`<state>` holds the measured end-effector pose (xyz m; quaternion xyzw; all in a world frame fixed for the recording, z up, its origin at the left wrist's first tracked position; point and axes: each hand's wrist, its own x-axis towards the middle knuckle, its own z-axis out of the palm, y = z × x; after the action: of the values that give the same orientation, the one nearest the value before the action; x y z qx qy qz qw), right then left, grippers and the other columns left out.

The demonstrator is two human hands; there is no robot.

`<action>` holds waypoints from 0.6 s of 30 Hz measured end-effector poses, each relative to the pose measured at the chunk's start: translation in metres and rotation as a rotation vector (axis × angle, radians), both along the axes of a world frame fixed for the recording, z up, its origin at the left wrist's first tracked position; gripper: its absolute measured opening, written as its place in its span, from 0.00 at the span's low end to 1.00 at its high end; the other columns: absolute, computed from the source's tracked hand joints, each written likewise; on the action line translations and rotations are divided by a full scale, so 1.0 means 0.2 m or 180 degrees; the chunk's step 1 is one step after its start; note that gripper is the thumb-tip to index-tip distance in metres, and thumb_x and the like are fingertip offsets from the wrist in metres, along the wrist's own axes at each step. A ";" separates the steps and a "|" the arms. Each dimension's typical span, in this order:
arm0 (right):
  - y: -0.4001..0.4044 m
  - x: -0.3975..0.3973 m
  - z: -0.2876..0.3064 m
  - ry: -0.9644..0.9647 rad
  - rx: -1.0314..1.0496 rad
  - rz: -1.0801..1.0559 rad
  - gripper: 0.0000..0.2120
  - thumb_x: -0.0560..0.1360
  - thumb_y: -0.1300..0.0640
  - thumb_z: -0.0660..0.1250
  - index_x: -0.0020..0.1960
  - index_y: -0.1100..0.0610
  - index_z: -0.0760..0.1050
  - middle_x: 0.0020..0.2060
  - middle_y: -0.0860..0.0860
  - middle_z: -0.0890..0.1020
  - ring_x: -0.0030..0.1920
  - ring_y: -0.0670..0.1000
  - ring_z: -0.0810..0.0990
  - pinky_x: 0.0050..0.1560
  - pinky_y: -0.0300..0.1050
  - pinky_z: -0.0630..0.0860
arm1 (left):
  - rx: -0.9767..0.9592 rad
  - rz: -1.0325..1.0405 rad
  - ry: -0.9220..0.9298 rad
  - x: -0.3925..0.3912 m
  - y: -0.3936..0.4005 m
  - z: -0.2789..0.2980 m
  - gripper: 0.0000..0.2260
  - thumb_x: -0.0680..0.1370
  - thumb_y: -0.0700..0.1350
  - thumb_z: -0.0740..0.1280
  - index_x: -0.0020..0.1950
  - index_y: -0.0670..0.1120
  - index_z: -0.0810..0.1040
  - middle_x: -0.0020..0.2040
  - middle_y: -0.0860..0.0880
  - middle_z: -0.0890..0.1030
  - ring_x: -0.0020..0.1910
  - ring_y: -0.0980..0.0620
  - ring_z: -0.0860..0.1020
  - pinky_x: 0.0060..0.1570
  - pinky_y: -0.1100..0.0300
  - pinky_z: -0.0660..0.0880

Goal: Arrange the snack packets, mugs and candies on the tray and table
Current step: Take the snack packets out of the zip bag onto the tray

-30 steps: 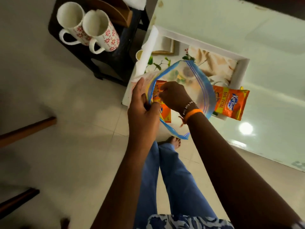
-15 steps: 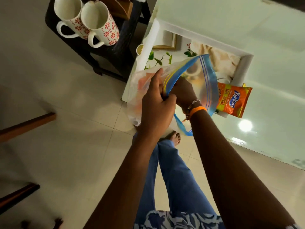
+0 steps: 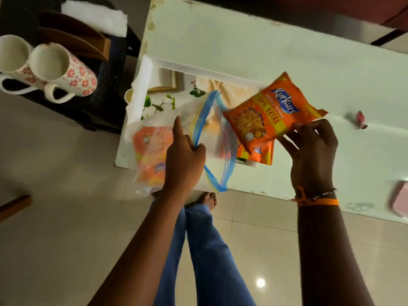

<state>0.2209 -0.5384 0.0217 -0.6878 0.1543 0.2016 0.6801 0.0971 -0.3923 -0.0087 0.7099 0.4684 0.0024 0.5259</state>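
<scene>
Head view, nearest first: the left hand (image 3: 185,157) pinches the blue rim of a clear zip bag (image 3: 176,146), with orange packets showing inside it. The right hand (image 3: 311,151) grips a Kurkure packet (image 3: 271,111) by its edge, held above the worktop (image 3: 309,62). Under it another orange packet (image 3: 256,154) lies at the white tray (image 3: 141,93) rim. Further off, one candy (image 3: 359,120) sits on the worktop and two floral mugs (image 3: 48,69) wait on the dark side table (image 3: 106,102). Early days, it seems.

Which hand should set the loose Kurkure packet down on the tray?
Right. The right hand already pinches the Kurkure packet just above the tray. The left hand is busy holding the zip bag open.
</scene>
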 end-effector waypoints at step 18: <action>0.13 0.16 -0.51 0.0591 -0.1074 -0.0621 0.11 0.73 0.65 0.65 0.51 0.73 0.76 0.27 0.50 0.77 0.19 0.38 0.74 0.22 0.27 0.69 | -0.0005 -0.0106 0.0087 0.04 -0.05 -0.06 0.32 0.75 0.37 0.63 0.75 0.49 0.51 0.35 0.55 0.71 0.34 0.58 0.73 0.33 0.71 0.71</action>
<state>0.2530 -0.5128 -0.0802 -0.7522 0.3137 0.1686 0.5544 0.1057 -0.4020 -0.0205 0.7172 0.4637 -0.0164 0.5199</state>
